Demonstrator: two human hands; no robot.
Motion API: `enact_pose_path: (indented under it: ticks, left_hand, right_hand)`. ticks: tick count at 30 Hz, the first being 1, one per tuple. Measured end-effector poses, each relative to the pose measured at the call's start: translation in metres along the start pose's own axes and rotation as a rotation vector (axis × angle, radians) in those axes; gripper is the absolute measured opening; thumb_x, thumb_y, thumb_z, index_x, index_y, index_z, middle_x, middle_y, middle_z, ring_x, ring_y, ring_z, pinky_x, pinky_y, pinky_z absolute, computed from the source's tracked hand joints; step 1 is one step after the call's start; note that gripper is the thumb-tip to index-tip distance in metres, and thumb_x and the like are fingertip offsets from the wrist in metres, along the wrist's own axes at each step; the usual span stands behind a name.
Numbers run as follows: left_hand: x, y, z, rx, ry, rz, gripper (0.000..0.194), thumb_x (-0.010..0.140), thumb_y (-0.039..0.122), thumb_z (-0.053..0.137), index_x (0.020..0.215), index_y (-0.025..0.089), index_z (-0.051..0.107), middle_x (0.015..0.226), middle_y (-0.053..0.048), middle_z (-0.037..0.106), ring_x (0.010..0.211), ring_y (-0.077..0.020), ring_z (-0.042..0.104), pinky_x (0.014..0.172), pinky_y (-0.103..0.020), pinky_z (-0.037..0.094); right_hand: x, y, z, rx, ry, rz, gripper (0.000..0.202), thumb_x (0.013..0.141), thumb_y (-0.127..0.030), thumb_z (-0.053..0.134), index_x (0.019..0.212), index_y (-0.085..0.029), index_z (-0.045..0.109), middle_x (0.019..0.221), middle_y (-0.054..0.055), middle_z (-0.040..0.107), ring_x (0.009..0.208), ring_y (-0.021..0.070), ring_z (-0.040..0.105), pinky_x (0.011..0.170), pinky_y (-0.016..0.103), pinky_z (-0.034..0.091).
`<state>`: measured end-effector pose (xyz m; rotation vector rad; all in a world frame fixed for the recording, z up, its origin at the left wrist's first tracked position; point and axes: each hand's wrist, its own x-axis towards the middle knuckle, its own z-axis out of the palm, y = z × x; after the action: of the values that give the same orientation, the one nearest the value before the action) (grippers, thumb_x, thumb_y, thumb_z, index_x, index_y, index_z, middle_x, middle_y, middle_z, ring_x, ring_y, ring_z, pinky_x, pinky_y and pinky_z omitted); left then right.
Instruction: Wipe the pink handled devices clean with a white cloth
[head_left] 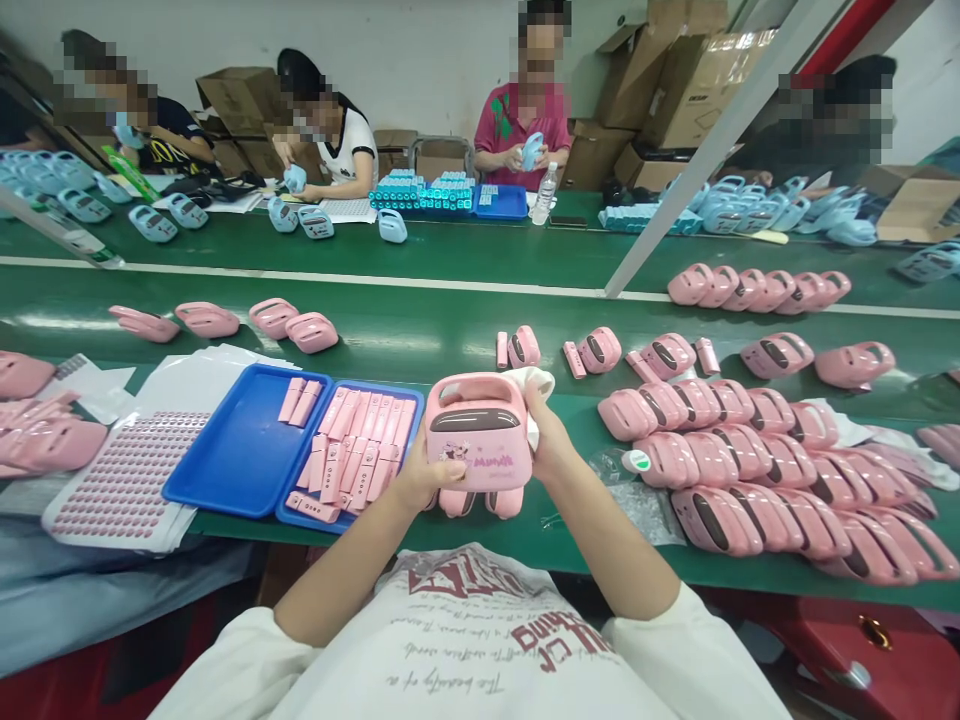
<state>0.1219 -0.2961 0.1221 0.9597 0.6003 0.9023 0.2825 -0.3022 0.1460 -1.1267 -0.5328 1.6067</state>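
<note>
We clasp a glossy pink handled plastic case (480, 448) between left hand (421, 474) and right hand (547, 428), apparently to steady it.

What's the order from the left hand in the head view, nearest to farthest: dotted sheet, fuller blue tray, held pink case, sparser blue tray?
1. Held pink case: touching the left hand.
2. Fuller blue tray: just left of it.
3. Sparser blue tray: beyond, farther left.
4. Dotted sheet: leftmost of the four.
</note>
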Motion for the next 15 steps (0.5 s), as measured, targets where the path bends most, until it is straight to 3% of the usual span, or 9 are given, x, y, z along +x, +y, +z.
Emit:
enact_pose_path:
  ticks: [3,8,11,15]
  left_hand:
    - [0.003,0.000,0.007,-0.164,0.183,-0.072,0.070,0.051,0.038,0.076,0.114,0.014,0.057,0.093,-0.009,0.068,0.094,-0.0300,0.063,0.081,-0.040,0.053]
    - [0.013,0.005,0.017,-0.403,0.511,-0.210,0.046,0.062,0.040,0.066,0.100,0.015,0.059,0.083,-0.005,0.068,0.073,-0.0214,0.065,0.060,-0.033,0.055]
    - [0.018,0.007,0.025,-0.523,0.572,-0.269,0.037,0.072,0.039,0.061,0.100,0.015,0.060,0.083,-0.005,0.069,0.071,-0.0195,0.066,0.060,-0.030,0.055]
    - [0.022,0.004,0.030,-0.513,0.515,-0.306,0.042,0.085,0.046,0.045,0.095,0.009,0.065,0.078,-0.008,0.067,0.065,-0.0155,0.065,0.060,-0.025,0.054]
  right_hand:
    - [0.004,0.010,0.006,0.110,0.026,-0.053,0.079,0.057,-0.074,0.064,0.108,-0.014,0.060,0.103,0.010,0.065,0.101,0.0230,0.062,0.080,0.030,0.053]
    - [0.005,0.065,0.016,0.094,0.223,-0.253,0.083,0.068,-0.079,0.049,0.121,-0.014,0.053,0.121,0.011,0.057,0.117,0.0220,0.053,0.098,0.033,0.048]
    - [0.006,0.084,0.013,-0.163,0.266,-0.485,0.079,0.081,-0.072,0.036,0.136,-0.015,0.038,0.129,0.013,0.050,0.128,0.0222,0.045,0.109,0.040,0.039]
    - [0.012,0.085,0.003,-0.861,0.247,-1.073,0.072,0.087,-0.056,0.036,0.146,-0.015,0.027,0.142,0.014,0.037,0.141,0.0271,0.024,0.117,0.051,0.018]
